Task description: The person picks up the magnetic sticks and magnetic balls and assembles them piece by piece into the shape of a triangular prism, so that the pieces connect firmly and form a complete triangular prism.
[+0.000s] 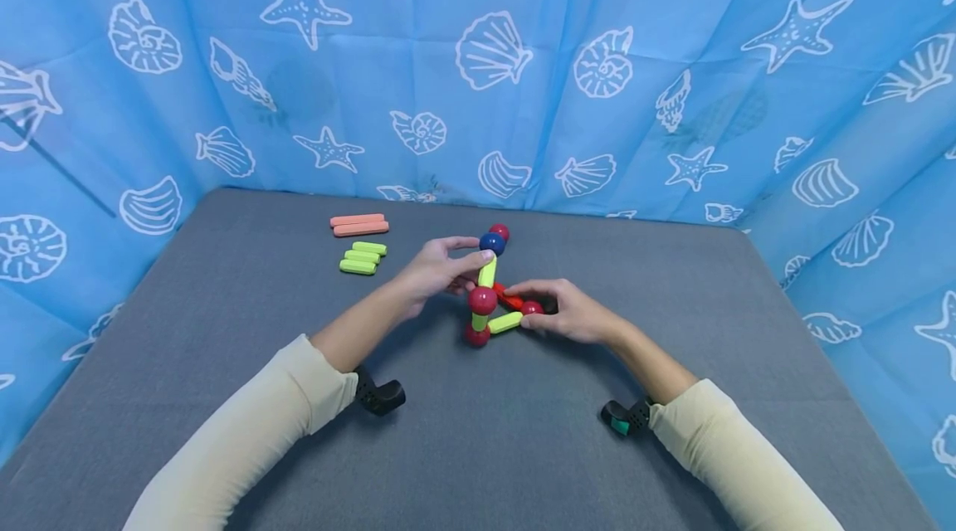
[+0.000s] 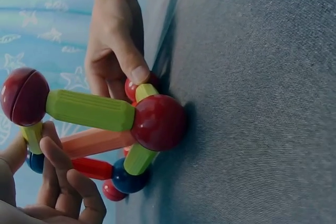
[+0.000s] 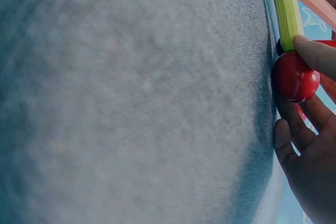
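Observation:
A building-toy frame of rods and balls stands between both hands. My left hand (image 1: 441, 270) pinches its upper yellow-green rod (image 1: 487, 272), thumb close to a blue ball (image 1: 492, 244). At the lower right, my right hand (image 1: 571, 311) grips a red ball (image 1: 532, 309) joined to a short green rod (image 1: 505, 322). That rod runs to the bottom red ball (image 1: 477, 338) on the table. From there, the left wrist view shows an upright green rod (image 2: 92, 110) topped by another red ball (image 2: 24, 97). Behind it are a salmon rod (image 2: 97, 142) and a second blue ball (image 2: 130, 178).
Two loose salmon rods (image 1: 361, 229) and three short green rods (image 1: 358, 267) lie at the back left of the grey table (image 1: 478, 448). A blue shell-patterned curtain (image 1: 373, 83) hangs behind the table and at both sides.

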The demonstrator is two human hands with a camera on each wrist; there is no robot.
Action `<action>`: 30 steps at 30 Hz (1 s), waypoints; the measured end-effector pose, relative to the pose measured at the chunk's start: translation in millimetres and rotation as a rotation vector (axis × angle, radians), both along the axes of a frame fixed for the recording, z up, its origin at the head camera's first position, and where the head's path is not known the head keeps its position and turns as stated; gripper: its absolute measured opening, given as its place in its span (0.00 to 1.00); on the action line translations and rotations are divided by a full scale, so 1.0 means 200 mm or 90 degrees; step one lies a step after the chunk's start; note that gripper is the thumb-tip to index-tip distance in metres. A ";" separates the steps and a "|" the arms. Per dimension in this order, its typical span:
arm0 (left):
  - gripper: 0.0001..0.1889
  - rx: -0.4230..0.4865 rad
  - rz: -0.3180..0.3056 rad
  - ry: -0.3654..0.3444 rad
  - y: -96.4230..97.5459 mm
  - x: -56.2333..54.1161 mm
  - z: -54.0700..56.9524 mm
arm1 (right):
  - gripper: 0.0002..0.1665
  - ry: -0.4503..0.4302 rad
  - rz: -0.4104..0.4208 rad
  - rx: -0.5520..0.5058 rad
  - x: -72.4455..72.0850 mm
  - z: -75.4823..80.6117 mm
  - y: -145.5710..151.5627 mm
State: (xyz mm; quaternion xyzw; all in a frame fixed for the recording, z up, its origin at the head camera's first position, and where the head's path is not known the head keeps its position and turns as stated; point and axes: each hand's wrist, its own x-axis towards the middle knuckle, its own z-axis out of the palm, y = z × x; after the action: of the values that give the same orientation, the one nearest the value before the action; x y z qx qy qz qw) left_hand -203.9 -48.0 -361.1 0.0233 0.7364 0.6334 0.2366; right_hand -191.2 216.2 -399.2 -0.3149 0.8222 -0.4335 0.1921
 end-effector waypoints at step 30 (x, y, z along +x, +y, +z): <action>0.36 -0.162 -0.250 0.291 -0.08 0.12 -0.18 | 0.26 0.023 0.001 0.045 0.05 0.06 0.00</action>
State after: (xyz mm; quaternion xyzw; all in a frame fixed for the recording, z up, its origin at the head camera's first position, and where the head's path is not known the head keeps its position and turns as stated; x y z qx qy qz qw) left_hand -180.4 -64.8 -397.9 0.2766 0.8250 0.4570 0.1843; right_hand -181.1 216.4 -387.1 -0.3167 0.8400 -0.3981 0.1885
